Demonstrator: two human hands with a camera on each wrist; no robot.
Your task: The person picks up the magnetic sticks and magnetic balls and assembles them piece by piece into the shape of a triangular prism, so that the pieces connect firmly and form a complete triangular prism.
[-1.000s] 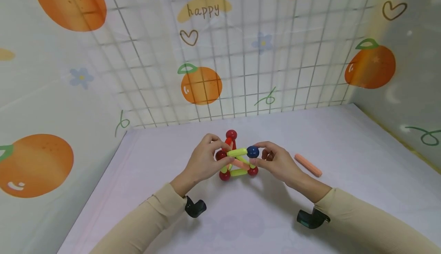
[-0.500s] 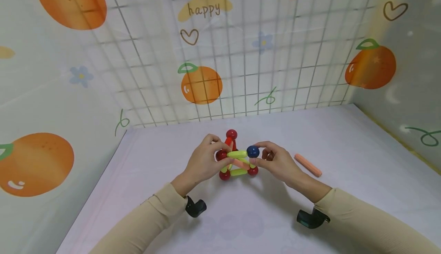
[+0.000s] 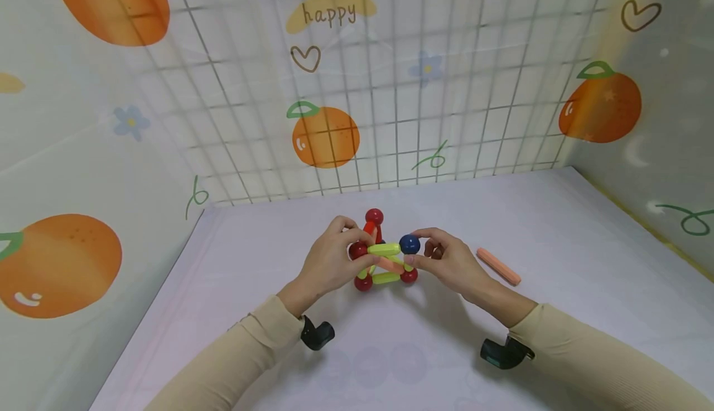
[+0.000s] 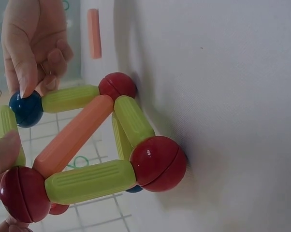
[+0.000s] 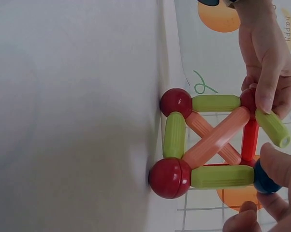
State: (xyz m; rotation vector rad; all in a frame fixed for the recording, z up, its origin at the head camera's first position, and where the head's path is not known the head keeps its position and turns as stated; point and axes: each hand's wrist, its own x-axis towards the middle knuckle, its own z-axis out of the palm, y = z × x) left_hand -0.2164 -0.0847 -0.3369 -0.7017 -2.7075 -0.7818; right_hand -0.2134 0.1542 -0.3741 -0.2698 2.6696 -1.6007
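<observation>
A frame of magnetic rods and balls stands on the table between both hands. My left hand [image 3: 326, 259] grips a red ball [image 3: 358, 250] at its upper left corner, thumb and fingers also at a green rod [image 3: 385, 249] that leads right from it. My right hand [image 3: 453, 263] pinches a blue ball [image 3: 409, 244] at the upper right corner. In the right wrist view, a small gap shows between the rod's free end [image 5: 283, 140] and that blue ball. Lower red balls [image 5: 170, 178] rest on the table; salmon rods [image 5: 215, 137] run diagonally. Another red ball [image 3: 374, 217] tops red rods behind.
A loose salmon rod [image 3: 498, 266] lies on the table right of my right hand. The pale table [image 3: 251, 367] meets a printed cloth backdrop [image 3: 240, 119] behind and at both sides. Black wrist mounts [image 3: 318, 333] jut from the sleeves.
The upper green rod's right end has dipped slightly, so it now lies about level. Both hands keep nearly the same place and hold.
</observation>
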